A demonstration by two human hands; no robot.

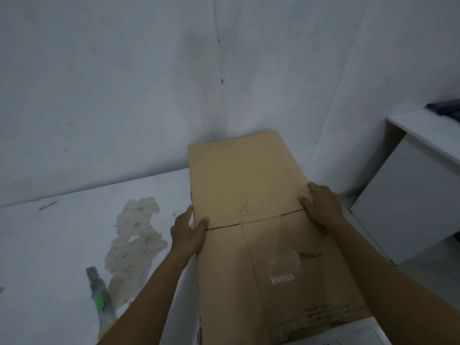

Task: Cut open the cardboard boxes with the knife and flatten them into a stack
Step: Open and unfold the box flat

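Note:
A flattened brown cardboard box (pixel 251 195) with faint handwriting lies in front of me, its far flap reaching toward the wall corner. My left hand (pixel 188 232) grips its left edge at the fold line, thumb on top. My right hand (pixel 322 204) grips the right edge at the same fold, thumb on top. The knife (pixel 99 295), grey with a green mark, lies on the white surface to the lower left, apart from both hands.
The white surface (pixel 62 232) has a large patch of peeled paint (pixel 135 237) left of the box. A white cabinet (pixel 410 200) stands at the right with a dark object (pixel 445 110) on top. White walls meet in a corner behind.

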